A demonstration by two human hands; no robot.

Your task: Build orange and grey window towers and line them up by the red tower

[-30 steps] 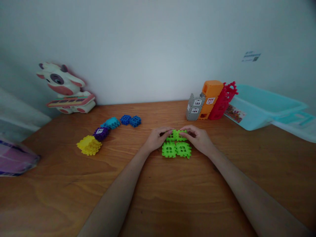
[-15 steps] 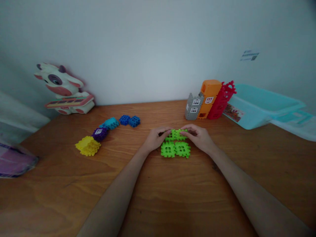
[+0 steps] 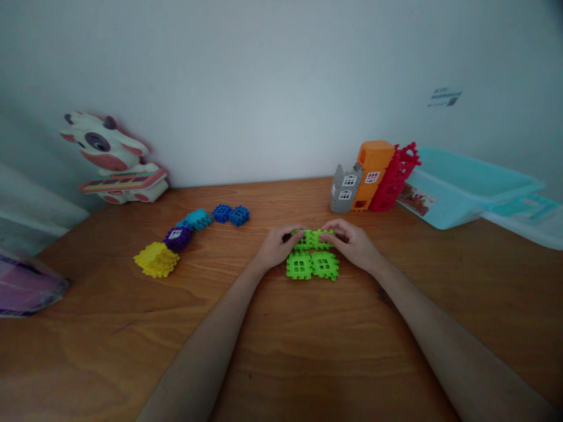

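My left hand (image 3: 276, 248) pinches the left end of a pair of light green window-pattern building blocks (image 3: 313, 239), thumb on the near face and fingers behind. At the right end of the same pair, my right hand (image 3: 352, 243) grips in the same way. The pair stands roughly on edge; whether its two pieces are locked together I cannot tell. Just in front of it, two more green window blocks (image 3: 299, 266) lie flat on the table, side by side.
Left are yellow blocks (image 3: 157, 259), a purple block (image 3: 178, 237), light blue blocks (image 3: 197, 219) and dark blue blocks (image 3: 238, 216). A cow toy (image 3: 116, 158) stands behind. Grey (image 3: 345, 190), orange (image 3: 373, 176) and red blocks (image 3: 392, 184) stand beside a turquoise bin (image 3: 457, 202).
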